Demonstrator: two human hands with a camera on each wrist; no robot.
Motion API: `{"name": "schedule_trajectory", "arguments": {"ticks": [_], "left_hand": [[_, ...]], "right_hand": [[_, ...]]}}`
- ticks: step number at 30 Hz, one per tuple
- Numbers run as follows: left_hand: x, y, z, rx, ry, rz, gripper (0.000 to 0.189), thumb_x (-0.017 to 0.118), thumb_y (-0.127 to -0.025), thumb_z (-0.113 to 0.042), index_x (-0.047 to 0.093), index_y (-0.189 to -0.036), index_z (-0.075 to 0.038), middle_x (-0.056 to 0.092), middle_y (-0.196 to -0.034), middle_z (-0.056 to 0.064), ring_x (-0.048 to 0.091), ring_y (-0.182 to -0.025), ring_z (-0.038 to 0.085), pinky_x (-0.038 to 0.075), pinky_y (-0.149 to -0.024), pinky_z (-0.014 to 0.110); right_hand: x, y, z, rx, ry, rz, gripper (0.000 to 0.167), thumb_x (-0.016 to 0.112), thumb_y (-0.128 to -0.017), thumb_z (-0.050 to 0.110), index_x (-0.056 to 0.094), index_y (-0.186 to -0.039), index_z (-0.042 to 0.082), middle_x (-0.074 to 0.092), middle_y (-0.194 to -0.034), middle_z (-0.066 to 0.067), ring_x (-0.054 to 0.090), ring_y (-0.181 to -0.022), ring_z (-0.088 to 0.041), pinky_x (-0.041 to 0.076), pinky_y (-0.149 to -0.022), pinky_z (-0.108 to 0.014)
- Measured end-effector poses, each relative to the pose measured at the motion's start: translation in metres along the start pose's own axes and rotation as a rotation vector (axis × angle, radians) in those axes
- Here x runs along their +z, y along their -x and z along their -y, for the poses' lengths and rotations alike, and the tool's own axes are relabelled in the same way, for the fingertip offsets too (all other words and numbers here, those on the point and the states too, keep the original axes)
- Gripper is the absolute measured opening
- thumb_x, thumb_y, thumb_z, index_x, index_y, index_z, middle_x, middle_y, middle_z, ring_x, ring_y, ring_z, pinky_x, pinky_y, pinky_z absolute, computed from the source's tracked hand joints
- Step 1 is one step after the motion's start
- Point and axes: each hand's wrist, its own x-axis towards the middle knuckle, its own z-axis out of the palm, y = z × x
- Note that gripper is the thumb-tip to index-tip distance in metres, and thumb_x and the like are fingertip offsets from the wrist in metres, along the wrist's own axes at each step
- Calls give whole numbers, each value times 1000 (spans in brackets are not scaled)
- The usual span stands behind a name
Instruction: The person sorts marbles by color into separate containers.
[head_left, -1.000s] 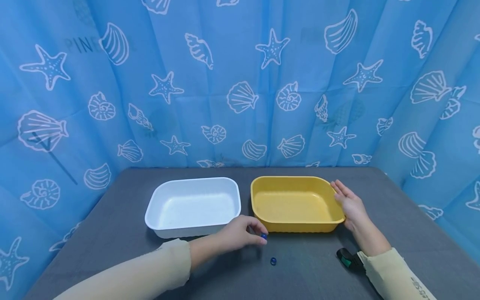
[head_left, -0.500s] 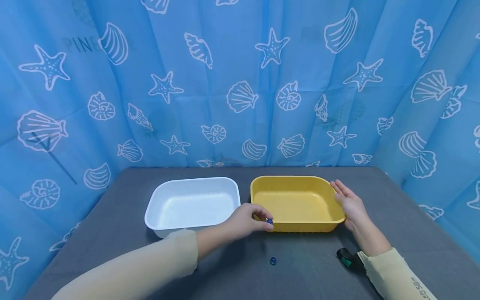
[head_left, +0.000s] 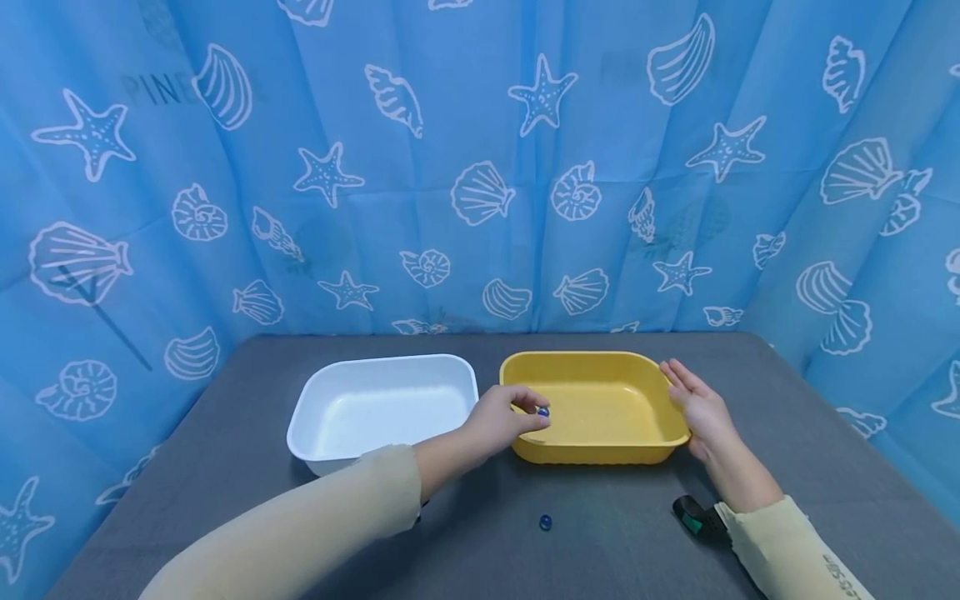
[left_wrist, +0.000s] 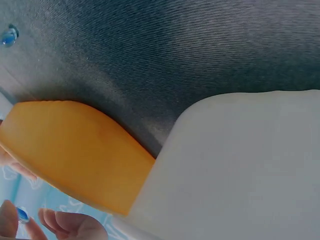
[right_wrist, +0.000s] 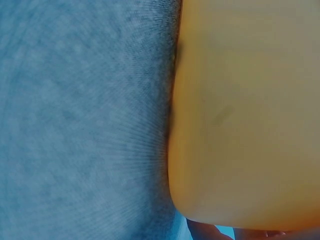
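Observation:
Between thumb and fingertips my left hand (head_left: 498,417) pinches a small blue glass marble (head_left: 543,412), above the left part of the yellow basin (head_left: 600,454). In the left wrist view the same marble (left_wrist: 23,215) shows at the bottom left between the fingertips. My right hand (head_left: 702,414) rests along the right end of the yellow basin, its fingers extended against the outer wall. That wall (right_wrist: 250,110) fills much of the right wrist view. A second blue marble (head_left: 545,522) lies on the grey cloth in front of the basin.
A white basin (head_left: 382,408) stands left of the yellow one, with a narrow gap between them. A black strap device (head_left: 697,518) sits at my right wrist. Behind the grey-covered table (head_left: 615,542) hangs a blue curtain (head_left: 420,208) with shell prints.
My left hand has risen and moved forward with the marble, from in front of the yellow basin to above its inside. The right hand and the marble on the cloth have stayed put.

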Motion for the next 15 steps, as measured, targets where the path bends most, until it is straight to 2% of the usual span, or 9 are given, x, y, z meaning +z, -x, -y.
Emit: {"name": "schedule_trajectory", "arguments": {"ticks": [2,9,15], "left_hand": [[1,-3,-1,-19,7,-16,23,74,-87,-16,71,-108,-6,59,-93,1,53,-81,17,50,-68,26],[3,-11,0,-26,33,-51,22,72,-88,-13,71,-109,-5,58,-94,3,51,-77,18,49,-64,25],[2,-11,1,-28,40,-61,19,72,-88,-12,71,-107,-7,58,-91,3,51,-79,18,47,-64,24]], "right_hand": [[0,0,0,-2,-6,9,53,29,-107,17,8,-156,20,12,-161,1,9,-147,-18,14,-116,-39],[-1,0,-1,-2,-5,10,53,29,-108,17,8,-156,20,12,-161,1,9,-147,-18,14,-116,-39],[0,-1,-1,-1,-2,-2,53,28,-108,17,9,-156,20,13,-161,1,10,-147,-19,15,-116,-39]]}}
